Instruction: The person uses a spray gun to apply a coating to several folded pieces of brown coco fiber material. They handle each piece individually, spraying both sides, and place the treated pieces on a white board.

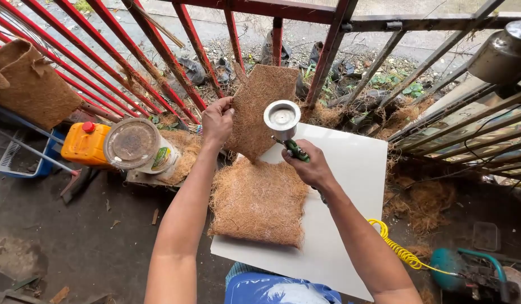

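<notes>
Closest to the camera, at the bottom edge, is a blue plastic sack with pale lettering, tucked under the near edge of the white board that serves as the tabletop.

Above it the two forearms reach forward. The left hand pinches the left edge of a brown coir sheet, thumb on the near face, and holds it up on a tilt so that its flat face is turned toward the tool. The right hand is closed around the green grip of a spray gun, whose open metal cup sits on top, mouth up, right in front of the raised sheet. A yellow coiled hose runs from under that forearm to a teal compressor on the floor at the right.

A second coir mat, looser and paler, lies flat on the board just below the hands, probably kept there within easy reach.

To the left, against the red railing, stand an orange jug with a red cap and a round tin lying on its side, lid toward the camera, with a green and white label on its wall. A coir pot sits farther left.
</notes>
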